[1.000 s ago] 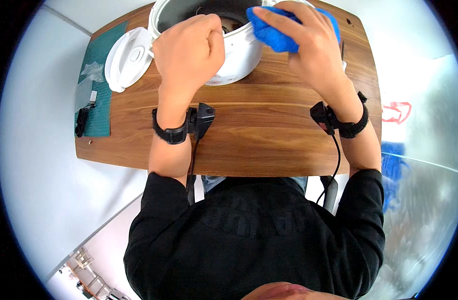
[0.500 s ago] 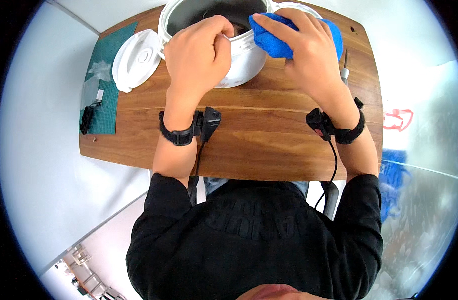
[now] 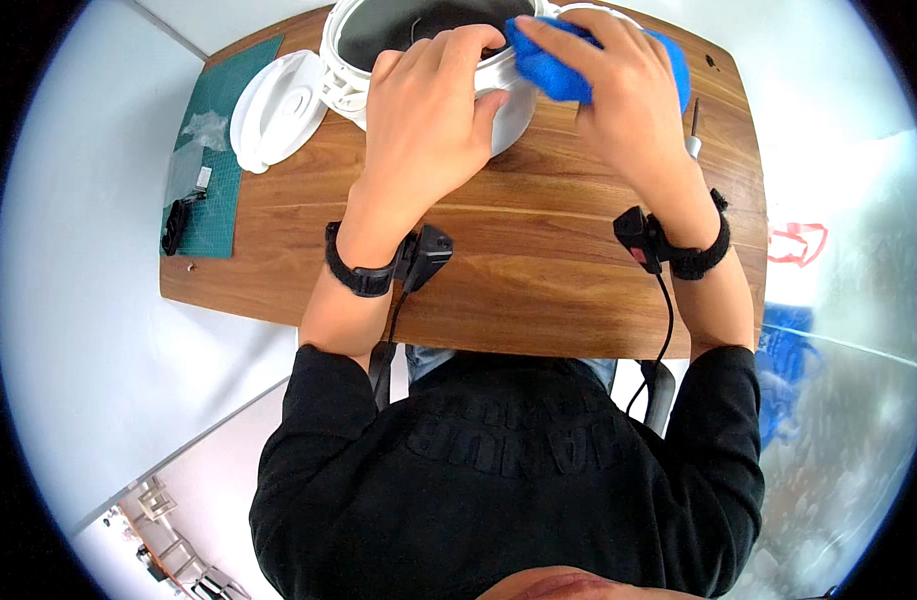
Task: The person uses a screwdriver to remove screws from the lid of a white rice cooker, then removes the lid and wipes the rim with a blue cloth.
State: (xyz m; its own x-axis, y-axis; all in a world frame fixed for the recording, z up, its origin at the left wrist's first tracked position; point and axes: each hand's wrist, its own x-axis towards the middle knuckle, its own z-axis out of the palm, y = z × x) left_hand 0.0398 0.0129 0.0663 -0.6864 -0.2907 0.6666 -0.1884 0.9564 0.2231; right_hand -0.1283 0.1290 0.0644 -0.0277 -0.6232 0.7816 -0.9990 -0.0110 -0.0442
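Observation:
A white rice cooker (image 3: 516,118) with a dark inside stands at the far edge of the table, its upper part cut off by the picture's edge. My left hand (image 3: 429,120) is on its near rim, fingers curled over the edge and thumb on the outer wall. Bunched in my right hand (image 3: 629,95) is a blue cloth (image 3: 549,75), pressed against the rim's right side. Part of the cloth bulges out past the hand on the right. Some of the rim is hidden behind both hands.
Left of the cooker lies a white oval lid (image 3: 282,110), partly over a green cutting mat (image 3: 219,205). Clear plastic wrap (image 3: 207,130) and a black item (image 3: 175,228) rest on the mat. A screwdriver (image 3: 694,145) lies at the right of the wooden table (image 3: 539,260).
My left hand has shifted slightly right along the rim, and its thumb has spread away from the fingers. The right hand with the cloth has moved only a little.

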